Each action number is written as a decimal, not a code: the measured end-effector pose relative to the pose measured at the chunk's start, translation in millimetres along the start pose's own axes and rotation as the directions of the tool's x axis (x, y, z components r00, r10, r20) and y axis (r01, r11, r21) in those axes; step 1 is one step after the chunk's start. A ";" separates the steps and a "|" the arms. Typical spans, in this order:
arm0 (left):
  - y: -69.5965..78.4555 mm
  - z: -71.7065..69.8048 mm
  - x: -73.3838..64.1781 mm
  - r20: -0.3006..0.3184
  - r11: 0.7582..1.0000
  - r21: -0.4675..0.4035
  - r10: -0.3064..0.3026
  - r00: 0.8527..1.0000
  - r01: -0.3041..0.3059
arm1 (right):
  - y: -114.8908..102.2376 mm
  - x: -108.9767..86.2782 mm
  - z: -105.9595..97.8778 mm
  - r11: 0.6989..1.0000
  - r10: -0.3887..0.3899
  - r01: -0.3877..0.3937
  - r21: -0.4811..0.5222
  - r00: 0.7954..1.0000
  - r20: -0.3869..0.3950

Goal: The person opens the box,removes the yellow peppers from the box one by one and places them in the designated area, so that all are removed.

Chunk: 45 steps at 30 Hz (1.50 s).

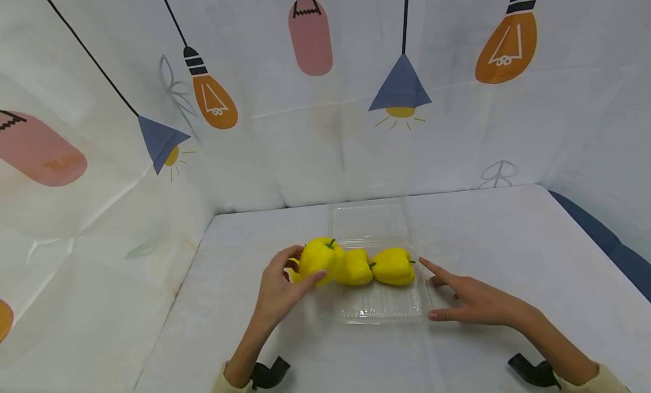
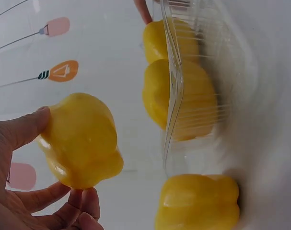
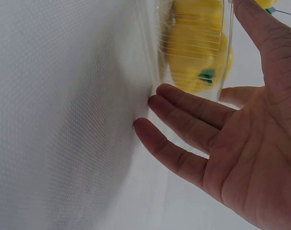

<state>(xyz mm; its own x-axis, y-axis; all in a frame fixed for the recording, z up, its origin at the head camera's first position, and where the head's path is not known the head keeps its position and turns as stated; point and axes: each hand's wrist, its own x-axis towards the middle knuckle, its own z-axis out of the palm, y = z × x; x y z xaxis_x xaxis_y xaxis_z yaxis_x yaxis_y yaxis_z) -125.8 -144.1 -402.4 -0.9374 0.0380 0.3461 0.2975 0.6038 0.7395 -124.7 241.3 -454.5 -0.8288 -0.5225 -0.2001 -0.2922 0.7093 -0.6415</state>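
Observation:
My left hand (image 1: 278, 294) holds a yellow bell pepper (image 1: 321, 258) between thumb and fingers, raised at the left side of a clear plastic container (image 1: 378, 311). Two more yellow peppers lie inside the container, a middle pepper (image 1: 357, 271) and a right pepper (image 1: 394, 267), both with green stems. Partly hidden behind my left fingers, another yellow pepper (image 2: 198, 203) rests on the table outside the container. My right hand (image 1: 475, 300) is beside the container's right wall, fingers spread and holding nothing; whether they touch the wall is hard to tell.
The container's clear lid (image 1: 368, 220) lies folded back toward the wall. A white cloth (image 1: 244, 240) covers the table. Behind it hangs a white backdrop (image 1: 305, 155) printed with lamps and bulbs. Something dark blue (image 1: 600, 229) borders the table's right edge.

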 end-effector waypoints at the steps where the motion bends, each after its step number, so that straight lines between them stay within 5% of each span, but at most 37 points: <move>1: -1.2 -1.7 0.5 -0.011 1.000 0.004 -0.002 1.000 0.002 | 0.0 0.0 0.0 1.000 0.000 0.000 0.000 1.000 0.000; 28: -28.9 -32.0 6.2 -0.162 0.980 0.107 -0.149 0.975 0.168 | -2.1 -0.5 -0.1 1.000 0.006 -0.006 -0.007 1.000 0.004; 45: -49.5 -43.2 8.3 -0.232 0.947 0.150 -0.246 0.941 0.284 | -3.3 -0.5 -1.6 1.000 0.004 -0.004 -0.019 1.000 0.003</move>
<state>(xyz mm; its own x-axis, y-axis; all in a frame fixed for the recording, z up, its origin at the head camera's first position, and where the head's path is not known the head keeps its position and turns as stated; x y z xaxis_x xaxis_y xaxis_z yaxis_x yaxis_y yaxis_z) -140.5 -208.0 -411.2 -0.9135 -0.2972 0.2778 -0.0118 0.7019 0.7121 -124.0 240.0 -451.2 -0.8286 -0.5211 -0.2045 -0.2981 0.7200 -0.6267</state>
